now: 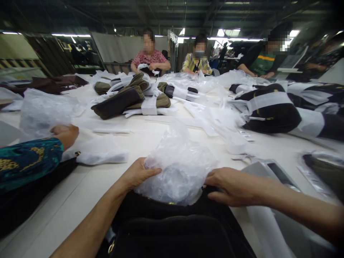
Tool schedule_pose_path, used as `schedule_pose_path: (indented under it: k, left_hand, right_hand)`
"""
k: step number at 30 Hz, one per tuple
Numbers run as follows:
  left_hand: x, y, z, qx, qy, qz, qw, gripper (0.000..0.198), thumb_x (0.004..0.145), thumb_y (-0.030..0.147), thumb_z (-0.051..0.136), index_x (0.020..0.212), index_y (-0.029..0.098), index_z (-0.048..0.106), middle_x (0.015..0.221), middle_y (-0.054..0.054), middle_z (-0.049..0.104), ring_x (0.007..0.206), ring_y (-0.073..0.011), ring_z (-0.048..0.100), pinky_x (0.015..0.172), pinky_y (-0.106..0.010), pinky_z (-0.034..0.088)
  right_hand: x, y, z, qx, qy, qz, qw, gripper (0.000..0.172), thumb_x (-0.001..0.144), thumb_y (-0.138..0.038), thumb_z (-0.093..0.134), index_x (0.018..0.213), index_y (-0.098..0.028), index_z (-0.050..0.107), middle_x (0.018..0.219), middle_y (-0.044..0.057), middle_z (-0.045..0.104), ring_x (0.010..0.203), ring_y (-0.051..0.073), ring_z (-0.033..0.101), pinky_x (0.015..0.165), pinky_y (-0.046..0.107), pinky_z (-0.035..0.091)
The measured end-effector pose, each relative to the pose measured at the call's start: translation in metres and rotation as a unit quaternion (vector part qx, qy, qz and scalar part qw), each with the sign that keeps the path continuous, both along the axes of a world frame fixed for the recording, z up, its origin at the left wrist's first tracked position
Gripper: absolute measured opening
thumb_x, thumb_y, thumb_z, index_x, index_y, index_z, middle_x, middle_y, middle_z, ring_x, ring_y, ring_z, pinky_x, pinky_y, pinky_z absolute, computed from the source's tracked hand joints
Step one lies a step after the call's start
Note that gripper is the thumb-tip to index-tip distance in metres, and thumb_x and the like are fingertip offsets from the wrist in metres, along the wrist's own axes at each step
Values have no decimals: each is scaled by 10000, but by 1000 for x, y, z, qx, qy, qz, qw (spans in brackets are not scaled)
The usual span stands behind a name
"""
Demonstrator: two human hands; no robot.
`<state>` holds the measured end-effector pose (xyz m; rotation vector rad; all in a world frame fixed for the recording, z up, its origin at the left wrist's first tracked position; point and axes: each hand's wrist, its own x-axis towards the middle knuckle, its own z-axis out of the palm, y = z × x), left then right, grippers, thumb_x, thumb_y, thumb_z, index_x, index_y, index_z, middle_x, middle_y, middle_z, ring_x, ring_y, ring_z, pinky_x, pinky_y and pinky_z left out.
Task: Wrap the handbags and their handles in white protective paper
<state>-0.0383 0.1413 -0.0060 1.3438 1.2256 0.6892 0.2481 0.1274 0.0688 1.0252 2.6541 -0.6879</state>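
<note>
A black bag (pixel 172 229) lies open in front of me at the near table edge. A wad of crumpled clear plastic (pixel 177 172) bulges out of its zipped opening. My left hand (pixel 137 173) grips the left side of the wad, thumb on top. My right hand (pixel 231 186) presses the right side of the wad at the bag's rim, fingers curled around it.
A co-worker's arm in a teal patterned sleeve (pixel 29 159) reaches in from the left over white plastic. Olive and black bags wrapped in white paper (pixel 131 96) and black bags (pixel 271 111) lie on the white table (pixel 150 132). Three people sit at the far side.
</note>
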Motion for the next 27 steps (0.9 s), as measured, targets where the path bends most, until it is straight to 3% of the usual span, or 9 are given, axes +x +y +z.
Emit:
schedule_pose_path:
  k: [4,7,12,15,17,19,23,25,27]
  left_hand:
    - [-3,0,0,-5,-21,14,1000,293,622,361,688,784,130,610,710,0,620,682,-168,562,658,-257,429]
    - [-4,0,1,-23,-34,6,999,281,638,355,678,771,117,606,693,-7,613,660,-163,557,648,-263,427]
    - [-3,6,-3,-31,-45,-8,998,237,649,320,677,742,116,602,658,4,593,629,-142,540,626,-245,413]
    - [-2,9,-4,-34,-50,-11,998,250,655,321,673,786,117,610,684,2,598,645,-146,547,635,-248,418]
    - [-3,10,-2,-42,-53,-23,997,252,661,324,671,789,114,616,695,-2,604,648,-145,551,636,-246,421]
    - [-4,11,3,-64,-63,-48,995,250,661,319,676,791,112,623,717,-8,614,654,-144,557,633,-241,426]
    - [-13,8,17,-138,-128,-64,980,287,610,246,722,857,130,631,793,-20,645,710,-157,588,673,-251,455]
    - [-19,6,26,-190,-142,-53,970,309,572,210,742,851,130,636,785,-31,661,707,-171,606,689,-274,470]
    - [-23,3,37,-236,-138,-50,961,302,543,188,749,818,123,643,746,-45,673,673,-185,618,686,-298,481]
  right_hand:
    - [-18,-13,-31,-100,138,60,984,199,748,-223,524,884,-162,655,891,74,662,892,192,578,803,276,407]
    - [-31,-8,-36,-246,159,23,956,243,771,-179,460,900,-141,663,888,47,665,867,171,583,780,257,428]
    - [-41,11,-49,-515,33,-61,854,264,773,-155,428,849,-136,680,723,-10,665,685,129,614,625,216,472]
    - [-49,11,-65,-615,-6,-16,788,209,708,-236,589,893,-172,663,741,-41,669,690,125,628,614,209,486]
    - [-56,7,-70,-637,-3,23,770,356,646,-275,664,991,-198,625,786,-43,672,707,129,633,621,213,490]
    - [-61,3,-65,-603,-8,55,795,469,626,-285,677,1078,-209,578,825,-26,674,731,144,636,631,229,495]
    - [-62,-4,-39,-409,40,100,906,478,590,-261,677,1056,-193,594,1024,12,637,1011,211,561,885,315,427]
    - [-61,-8,-30,-347,72,105,929,448,574,-251,676,1015,-194,616,1110,13,601,1140,228,470,1000,337,313]
    - [-60,-11,-25,-337,71,101,934,418,589,-252,661,1001,-199,625,1126,12,596,1178,228,434,1026,348,275]
